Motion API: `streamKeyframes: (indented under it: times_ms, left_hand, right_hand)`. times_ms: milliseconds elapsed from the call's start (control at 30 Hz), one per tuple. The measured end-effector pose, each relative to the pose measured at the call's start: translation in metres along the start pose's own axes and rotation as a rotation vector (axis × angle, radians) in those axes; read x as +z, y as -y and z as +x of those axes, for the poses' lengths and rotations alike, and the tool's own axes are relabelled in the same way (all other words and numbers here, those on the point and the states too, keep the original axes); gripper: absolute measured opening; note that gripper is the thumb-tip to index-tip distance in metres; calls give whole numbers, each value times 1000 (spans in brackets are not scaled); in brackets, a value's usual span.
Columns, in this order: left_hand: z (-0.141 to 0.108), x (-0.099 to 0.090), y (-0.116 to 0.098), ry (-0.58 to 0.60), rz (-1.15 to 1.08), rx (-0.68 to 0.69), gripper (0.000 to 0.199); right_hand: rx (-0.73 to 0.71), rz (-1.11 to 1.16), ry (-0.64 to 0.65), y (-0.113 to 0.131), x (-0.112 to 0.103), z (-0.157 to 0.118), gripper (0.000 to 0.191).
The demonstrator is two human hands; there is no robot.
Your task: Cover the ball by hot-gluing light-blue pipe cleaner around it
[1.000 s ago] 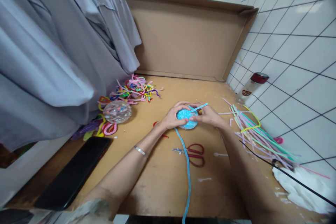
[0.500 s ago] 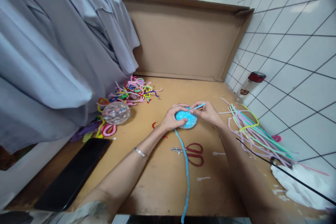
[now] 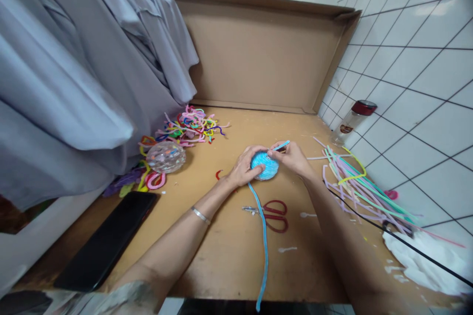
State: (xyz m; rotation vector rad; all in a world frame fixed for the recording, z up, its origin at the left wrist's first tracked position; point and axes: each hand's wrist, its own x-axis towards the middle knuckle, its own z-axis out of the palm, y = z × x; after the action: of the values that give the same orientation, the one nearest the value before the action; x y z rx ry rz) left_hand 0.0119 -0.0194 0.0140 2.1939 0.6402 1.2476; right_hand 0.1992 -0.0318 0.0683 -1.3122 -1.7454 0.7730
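A round piece wound from blue pipe cleaner is held in my left hand, thumb across its near side and fingers over the top. My right hand pinches a short blue pipe cleaner end at the upper right edge of the round piece. A long blue pipe cleaner strand runs from beneath my left hand toward the table's front edge. It crosses over red-handled scissors, which lie on the table just below the round piece.
At left sit a clear faceted bowl-like object, a tangle of coloured pipe cleaners and a black phone. To the right are straight pipe cleaners, a red-capped bottle, a black cable and white tissue.
The whole view has shifted slightly. My left fingers uncover a little more of the round piece, while my right hand keeps its pinch at the edge.
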Motion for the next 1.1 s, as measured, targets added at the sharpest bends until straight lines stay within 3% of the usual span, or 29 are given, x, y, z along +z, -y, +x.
streamKeyframes:
  times_ms: [267, 433, 600, 867, 1100]
  left_hand:
    - [-3, 3, 1, -33, -6, 68, 39]
    - [-5, 6, 6, -35, -76, 56, 34]
    - [-4, 12, 11, -46, -70, 98, 57]
    - [-4, 13, 5, -93, -133, -85, 77]
    - [-3, 8, 2, -72, -45, -102, 74]
  right_hand:
    - [-65, 2, 96, 2, -5, -2, 23]
    - [-56, -120, 43, 0, 0, 0, 21]
    - [-28, -186, -33, 2, 3, -1, 22]
    - [-37, -195, 23, 3, 2, 0, 21]
    - [-41, -181, 13, 2, 4, -1, 22]
